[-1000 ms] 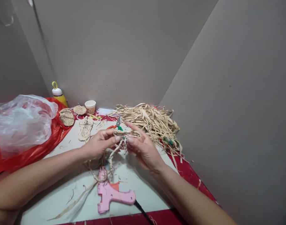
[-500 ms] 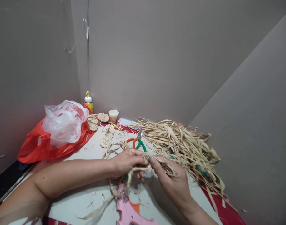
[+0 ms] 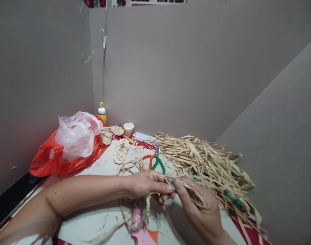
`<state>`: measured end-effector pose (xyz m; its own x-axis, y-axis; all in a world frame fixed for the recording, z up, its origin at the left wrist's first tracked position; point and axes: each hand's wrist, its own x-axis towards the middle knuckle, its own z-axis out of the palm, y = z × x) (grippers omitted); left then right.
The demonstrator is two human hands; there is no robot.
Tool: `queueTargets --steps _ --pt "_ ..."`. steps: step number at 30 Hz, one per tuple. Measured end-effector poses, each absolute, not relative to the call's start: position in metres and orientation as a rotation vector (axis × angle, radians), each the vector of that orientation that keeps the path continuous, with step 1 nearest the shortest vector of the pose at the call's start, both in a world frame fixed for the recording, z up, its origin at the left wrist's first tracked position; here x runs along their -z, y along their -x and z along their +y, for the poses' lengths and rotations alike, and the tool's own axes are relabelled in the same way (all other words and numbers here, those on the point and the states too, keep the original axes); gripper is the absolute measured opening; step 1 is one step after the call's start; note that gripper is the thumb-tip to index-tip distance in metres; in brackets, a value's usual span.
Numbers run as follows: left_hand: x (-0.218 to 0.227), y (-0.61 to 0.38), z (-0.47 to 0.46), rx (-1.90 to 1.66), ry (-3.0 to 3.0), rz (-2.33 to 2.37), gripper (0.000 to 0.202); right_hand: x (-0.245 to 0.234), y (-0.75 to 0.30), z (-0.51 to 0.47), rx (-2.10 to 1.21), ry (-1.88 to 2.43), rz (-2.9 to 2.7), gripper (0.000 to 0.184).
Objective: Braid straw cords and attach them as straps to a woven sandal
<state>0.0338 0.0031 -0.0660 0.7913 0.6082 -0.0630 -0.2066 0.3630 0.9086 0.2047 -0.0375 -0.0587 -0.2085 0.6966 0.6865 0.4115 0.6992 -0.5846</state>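
My left hand (image 3: 151, 185) pinches the near end of a small woven straw piece (image 3: 193, 194), its thumb and fingers pressed together there. The rest of that piece lies along the palm of my right hand (image 3: 201, 211), whose thumb presses on it close to my left thumb. A braided straw cord (image 3: 148, 204) hangs below my left hand and loops round on the table; more of its coils (image 3: 131, 166) lie behind my left wrist. Below the hands is a pink glue gun-like tool (image 3: 142, 234), partly under the cord.
Scissors with orange and green handles (image 3: 157, 161) lie just beyond my hands. A heap of dry straw strips (image 3: 201, 156) fills the right. Woven soles (image 3: 121, 151), a paper cup (image 3: 128, 129), a yellow bottle (image 3: 102, 115) and red and clear plastic bags (image 3: 47, 158) stand behind and left.
The view has tilted and shifted, so the scene sits further right and lower. Both hands keep hold of the woven piece, and my left thumb now lies straighter along it.
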Motion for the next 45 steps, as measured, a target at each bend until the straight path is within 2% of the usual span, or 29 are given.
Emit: queueTargets --steps 6,13,19,26,31,35,40,45 --pt "0.056 -0.027 0.009 -0.430 -1.123 0.445 0.039 0.065 -0.211 -0.038 -0.504 0.998 -1.793 0.031" --pt "0.049 -0.014 0.023 -0.229 -1.192 0.469 0.032 0.064 -0.212 -0.034 -1.048 1.147 -1.693 0.043" --pt "0.042 -0.007 0.028 -0.120 -1.261 0.443 0.024 0.057 -0.201 -0.038 -1.402 1.069 -1.494 0.044" --pt "0.042 -0.003 0.030 -0.046 -1.258 0.394 0.025 0.057 -0.195 -0.040 -1.610 1.026 -1.298 0.044" --pt "0.045 -0.005 0.027 -0.219 -1.168 0.386 0.029 0.055 -0.199 -0.036 -1.709 0.795 -1.158 0.045" --pt "0.043 -0.007 0.029 -0.471 -1.190 0.400 0.030 0.067 -0.202 -0.032 -1.598 0.762 -1.238 0.056" --pt "0.044 -0.012 0.026 -0.440 -1.411 0.403 0.032 0.075 -0.199 -0.031 -1.140 0.868 -1.475 0.039" --pt "0.048 -0.019 0.015 -0.421 -1.442 0.398 0.034 0.067 -0.196 -0.035 -1.027 0.922 -1.612 0.044"
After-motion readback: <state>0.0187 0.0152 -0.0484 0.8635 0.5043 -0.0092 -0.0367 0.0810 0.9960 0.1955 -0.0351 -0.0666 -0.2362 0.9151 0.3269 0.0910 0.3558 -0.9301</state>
